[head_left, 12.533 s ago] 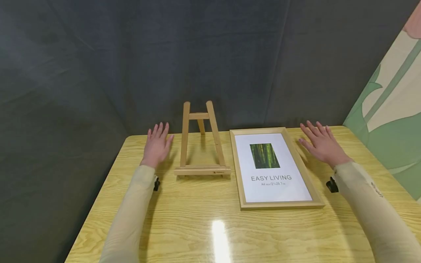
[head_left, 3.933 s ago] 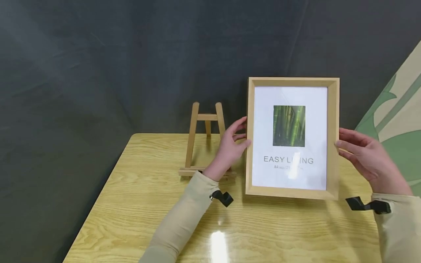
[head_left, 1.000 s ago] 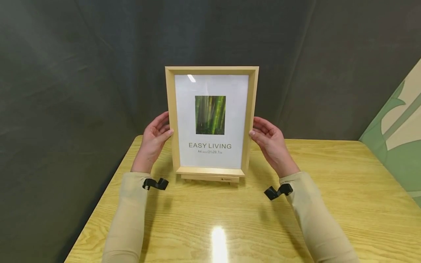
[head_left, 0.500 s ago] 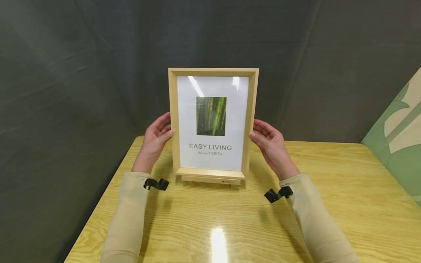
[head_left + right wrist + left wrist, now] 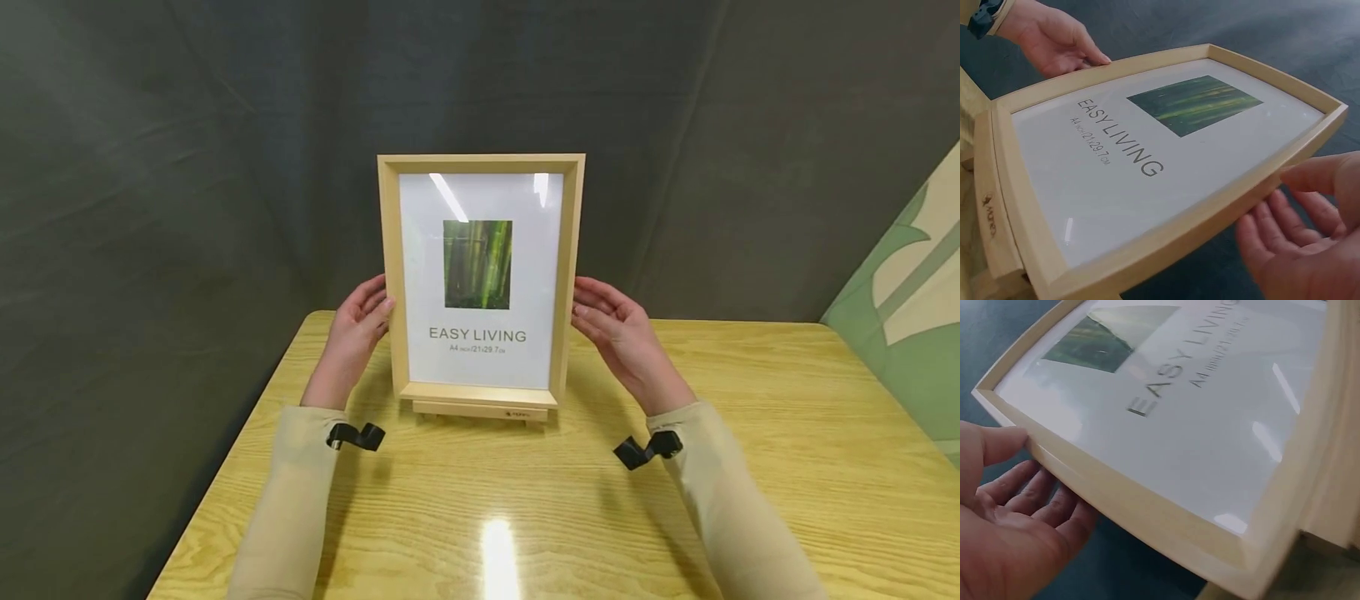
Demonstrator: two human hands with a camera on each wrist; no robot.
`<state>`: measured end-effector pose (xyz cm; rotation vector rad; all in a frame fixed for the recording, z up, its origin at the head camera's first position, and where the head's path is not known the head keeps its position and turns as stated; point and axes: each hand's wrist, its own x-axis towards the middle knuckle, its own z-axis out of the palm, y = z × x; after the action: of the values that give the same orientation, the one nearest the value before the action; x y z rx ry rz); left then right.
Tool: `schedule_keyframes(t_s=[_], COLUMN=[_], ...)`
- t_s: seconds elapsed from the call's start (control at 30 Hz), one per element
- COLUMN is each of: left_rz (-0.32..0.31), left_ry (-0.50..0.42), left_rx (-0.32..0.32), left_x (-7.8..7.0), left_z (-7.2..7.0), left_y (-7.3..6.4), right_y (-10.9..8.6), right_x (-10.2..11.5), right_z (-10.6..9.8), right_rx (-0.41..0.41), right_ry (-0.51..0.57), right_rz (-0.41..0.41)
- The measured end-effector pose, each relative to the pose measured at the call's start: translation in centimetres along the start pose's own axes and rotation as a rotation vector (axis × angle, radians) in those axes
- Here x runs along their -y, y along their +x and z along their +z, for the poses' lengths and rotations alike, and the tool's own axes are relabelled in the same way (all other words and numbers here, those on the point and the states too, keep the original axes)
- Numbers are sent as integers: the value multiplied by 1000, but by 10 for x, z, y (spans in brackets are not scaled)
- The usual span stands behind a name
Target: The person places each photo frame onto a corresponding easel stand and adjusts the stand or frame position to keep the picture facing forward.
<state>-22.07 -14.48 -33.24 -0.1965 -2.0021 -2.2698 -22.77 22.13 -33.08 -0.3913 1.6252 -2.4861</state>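
A wooden picture frame [image 5: 480,396] stands leaning back on a small wooden easel [image 5: 487,412], its lower edge on the easel's ledge. A white sheet with a bamboo picture and the words EASY LIVING shows behind its glass. My left hand [image 5: 352,337] is at the left side, with the thumb at the outer edge [image 5: 1035,447] and relaxed fingers partly hidden behind. On the right, my other hand [image 5: 622,342] has its thumb tip right at the outer edge and loosely bent fingers beside and behind it. Most of the easel is hidden behind the frame.
Both things stand on a light wood-grain table [image 5: 450,500]. A dark curtain [image 5: 225,167] hangs behind and left of it; a floral panel [image 5: 915,317] is at the right. Black wrist mounts [image 5: 648,448] sit on both sleeves.
Earlier the frame lay flat right of the easel; both hands lifted it and set it on the ledge. Lately my left hand slid lower and my right eased outward; the frame hardly moved.
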Motion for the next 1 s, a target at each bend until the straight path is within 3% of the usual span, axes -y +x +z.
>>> schedule_keyframes(t_s=[0.1,0.23,0.43,0.57,0.7,0.87,1.0], left_rz=[-82,-168,-276,-360,-420,-438,-427], left_ry=[-12,-26,48,38,-43,-115,-112], left_rx=[-13,20,30,-12,-20,-9,-3], left_x=[5,17,42,54,62,66,69], left_z=[-2,-1,0,-2,0,5,7], left_y=[-7,-16,-36,-51,-60,-64,-65], right_y=[-5,-18,-40,-47,-53,-58,-60], right_x=[-2,-7,-28,-46,-59,-67,-69], right_z=[-6,-19,-37,-37,-34,-30,-28], right_rx=[48,107,159,180,196,206,175], right_ry=[-59,-176,-302,-207,-43,143,182], right_rz=[68,187,366,454,480,468,471])
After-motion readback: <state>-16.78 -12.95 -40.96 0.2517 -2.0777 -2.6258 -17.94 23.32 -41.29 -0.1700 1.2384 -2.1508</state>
